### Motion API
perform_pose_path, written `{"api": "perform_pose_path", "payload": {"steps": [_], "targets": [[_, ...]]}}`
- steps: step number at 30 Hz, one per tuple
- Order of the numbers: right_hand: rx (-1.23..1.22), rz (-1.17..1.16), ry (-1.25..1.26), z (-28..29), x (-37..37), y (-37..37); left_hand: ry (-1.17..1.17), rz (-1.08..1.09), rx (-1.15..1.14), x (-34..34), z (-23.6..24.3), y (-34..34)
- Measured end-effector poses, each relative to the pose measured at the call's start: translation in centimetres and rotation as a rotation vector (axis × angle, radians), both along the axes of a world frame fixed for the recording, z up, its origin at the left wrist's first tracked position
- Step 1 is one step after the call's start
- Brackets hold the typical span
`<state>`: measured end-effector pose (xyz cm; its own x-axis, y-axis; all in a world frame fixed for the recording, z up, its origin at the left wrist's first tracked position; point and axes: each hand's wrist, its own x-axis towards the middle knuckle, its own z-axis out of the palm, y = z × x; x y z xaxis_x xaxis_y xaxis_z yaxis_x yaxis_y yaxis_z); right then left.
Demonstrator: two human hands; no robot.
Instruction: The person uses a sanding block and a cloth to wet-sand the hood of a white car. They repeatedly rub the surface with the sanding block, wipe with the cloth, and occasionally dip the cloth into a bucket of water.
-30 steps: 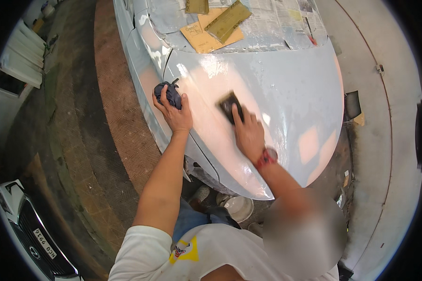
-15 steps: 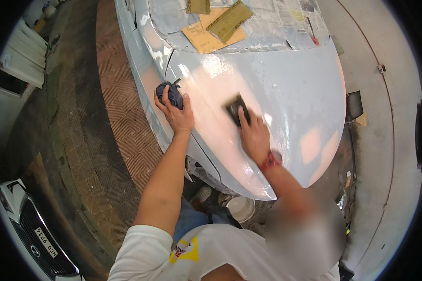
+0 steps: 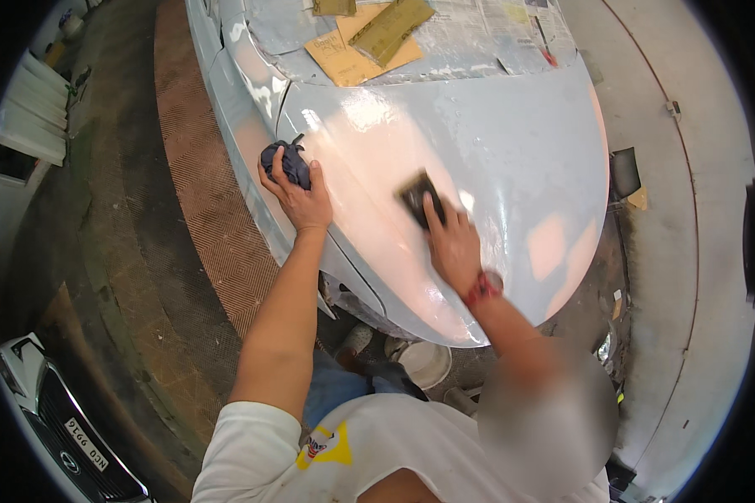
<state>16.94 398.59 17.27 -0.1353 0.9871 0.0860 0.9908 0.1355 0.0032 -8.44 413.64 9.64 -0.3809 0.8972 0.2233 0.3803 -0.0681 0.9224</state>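
- Broad, curved grey car hood, slick with shine, spreading in front of me.
- Long pale-pink patch on the hood's left half, blending into the grey.
- Layer of printed newspaper over the windscreen area, with olive-brown rectangular sheets lying on it.
- Round white bucket on the floor, near my feet.
- My left hand, at the hood's left edge, fingers spread and curled over a bunched cloth. It has stayed at the same spot.
- My right hand, fingers closed around a block, a red band at the wrist.
- Crumpled dark-blue cloth, under my left fingers.
- Small, dark rectangular block, slightly blurred, over the pink patch's right side. Over the last second it has shifted rightward and toward me; I judge the rubbing now falls closer to the grey.
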Motion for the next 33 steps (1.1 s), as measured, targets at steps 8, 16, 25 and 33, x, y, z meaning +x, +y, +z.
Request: {"api": "perform_pose_path", "payload": {"steps": [8, 16, 25, 33], "targets": [[0.075, -0.041, -0.057, 2.5, 2.7, 8.9, 0.014, -0.009, 0.001, 1.0, 0.5, 0.1], [0.007, -0.019, -0.003, -0.8, 1.4, -5.1, 0.071, 0.023, 0.012, -0.1, -0.5, 0.1], [0.078, -0.106, -0.081, 1.7, 4.1, 6.3, 0.088, 0.008, 0.006, 0.7, -0.2, -0.1], [-0.104, -0.035, -0.003, -0.3, 5.2, -8.8, 0.067, 0.022, -0.012, 0.4, -0.2, 0.2]]}}
